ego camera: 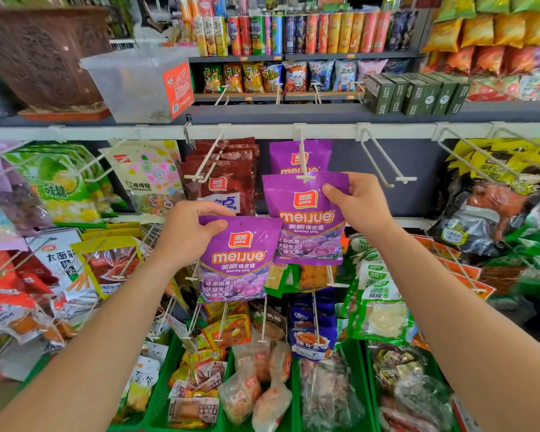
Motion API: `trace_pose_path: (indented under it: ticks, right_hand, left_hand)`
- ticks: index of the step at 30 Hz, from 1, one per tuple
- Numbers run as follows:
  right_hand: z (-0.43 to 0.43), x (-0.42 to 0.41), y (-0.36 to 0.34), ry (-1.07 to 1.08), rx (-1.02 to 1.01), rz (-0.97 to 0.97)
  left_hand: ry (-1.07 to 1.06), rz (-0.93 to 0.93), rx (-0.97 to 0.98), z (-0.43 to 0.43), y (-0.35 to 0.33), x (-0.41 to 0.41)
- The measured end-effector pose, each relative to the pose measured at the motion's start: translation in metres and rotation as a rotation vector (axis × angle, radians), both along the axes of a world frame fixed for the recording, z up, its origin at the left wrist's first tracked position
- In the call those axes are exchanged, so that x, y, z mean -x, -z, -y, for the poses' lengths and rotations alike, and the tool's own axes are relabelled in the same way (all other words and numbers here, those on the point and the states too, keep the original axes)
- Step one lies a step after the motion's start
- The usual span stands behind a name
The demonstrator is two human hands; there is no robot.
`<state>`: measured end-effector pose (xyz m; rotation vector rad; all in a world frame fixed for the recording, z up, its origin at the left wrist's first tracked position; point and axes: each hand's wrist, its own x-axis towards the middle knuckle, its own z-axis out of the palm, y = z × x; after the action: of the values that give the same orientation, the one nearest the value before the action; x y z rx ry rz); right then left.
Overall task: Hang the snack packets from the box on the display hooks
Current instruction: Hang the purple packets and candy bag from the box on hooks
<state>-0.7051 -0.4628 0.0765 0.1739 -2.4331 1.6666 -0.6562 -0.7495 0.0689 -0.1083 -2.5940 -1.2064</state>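
Right hand (357, 202) pinches the upper purple packet (309, 219) at a hook (303, 157) tip; left hand (189, 232) grips the lower packet (240, 260).

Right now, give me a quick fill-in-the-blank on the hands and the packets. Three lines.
1. The left hand and right hand each hold a ____ packet.
2. The packet raised to the tip of the white hook is in the ____ hand.
3. Farther back on that hook, ____ matching packet already hangs.

Missing: purple; right; one.

A snack shop: packed shelves (325, 112), display hooks (384, 160) with hanging packets (300, 157), green bins (159, 397) below.
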Motion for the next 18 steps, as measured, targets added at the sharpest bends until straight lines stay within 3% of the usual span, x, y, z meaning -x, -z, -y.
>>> trace_pose_path:
  ticks: [9,18]
  right_hand:
    - [-0.003,0.008,0.011,0.019,-0.022,0.007]
    - [0.013,0.084,0.013,0.187,-0.123,-0.023]
  left_hand:
    - [-0.005,0.006,0.003,-0.001,0.001,0.000]
    - [0.005,-0.015,0.002,-0.013,-0.002,0.002]
